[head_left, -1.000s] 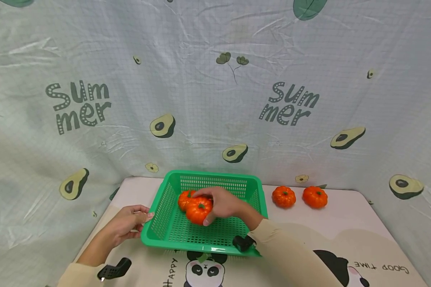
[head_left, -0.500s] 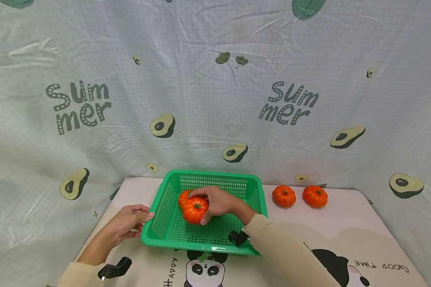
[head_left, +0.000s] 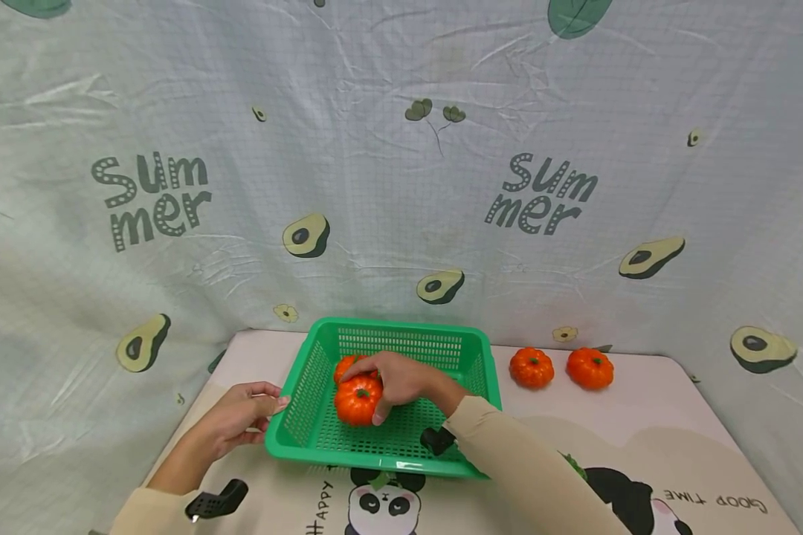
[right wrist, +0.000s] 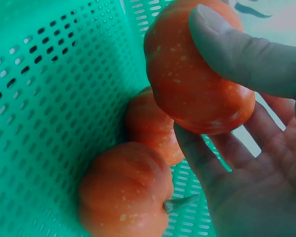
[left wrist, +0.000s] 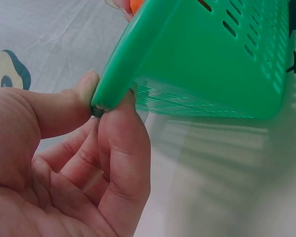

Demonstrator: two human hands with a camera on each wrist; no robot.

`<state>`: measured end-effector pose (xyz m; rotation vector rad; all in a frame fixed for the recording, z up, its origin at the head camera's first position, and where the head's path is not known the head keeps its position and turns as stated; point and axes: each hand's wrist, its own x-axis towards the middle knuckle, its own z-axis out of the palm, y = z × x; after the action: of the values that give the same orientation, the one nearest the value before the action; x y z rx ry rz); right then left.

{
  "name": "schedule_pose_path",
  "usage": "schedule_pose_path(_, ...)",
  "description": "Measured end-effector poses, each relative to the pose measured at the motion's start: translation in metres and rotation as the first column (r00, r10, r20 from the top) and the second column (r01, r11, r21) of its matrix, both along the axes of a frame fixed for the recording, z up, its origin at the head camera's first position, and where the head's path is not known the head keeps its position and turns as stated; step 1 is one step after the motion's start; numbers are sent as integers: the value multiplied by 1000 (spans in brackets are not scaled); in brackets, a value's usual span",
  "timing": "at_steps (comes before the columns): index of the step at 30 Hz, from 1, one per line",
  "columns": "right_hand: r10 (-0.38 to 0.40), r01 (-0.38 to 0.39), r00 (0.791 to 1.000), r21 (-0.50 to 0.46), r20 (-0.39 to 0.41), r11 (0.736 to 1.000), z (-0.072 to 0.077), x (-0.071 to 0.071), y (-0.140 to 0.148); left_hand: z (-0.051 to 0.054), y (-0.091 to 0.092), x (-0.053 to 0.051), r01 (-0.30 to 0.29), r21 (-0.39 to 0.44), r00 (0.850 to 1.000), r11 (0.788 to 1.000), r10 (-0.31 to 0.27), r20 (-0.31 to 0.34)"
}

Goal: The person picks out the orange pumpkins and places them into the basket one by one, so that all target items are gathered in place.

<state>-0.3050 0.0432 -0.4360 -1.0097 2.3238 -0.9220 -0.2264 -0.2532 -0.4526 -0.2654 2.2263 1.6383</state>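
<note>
A pale cloth (head_left: 381,186) printed with avocados and the word "summer" fills the upper frame, behind a light table (head_left: 632,416) printed with pandas and lettering. A green basket (head_left: 375,463) sits at lower centre. At lower left, the left hand (head_left: 244,416) pinches its rim; the right hand (head_left: 401,380), curled part-way closed, grips an orange pumpkin (head_left: 358,403) inside, near two others (right wrist: 126,192). Two more pumpkins (head_left: 531,368) rest on the table, right of centre.

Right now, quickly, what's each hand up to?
Left hand: closed, pinching the rim of the green basket.
Right hand: closed, holding an orange pumpkin.
</note>
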Motion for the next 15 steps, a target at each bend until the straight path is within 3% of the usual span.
schedule_pose_path(15,84,-84,996,80,4,993,-13,-3,-15,-3,-1,-1,-6,-3,1000,1000,6,-3)
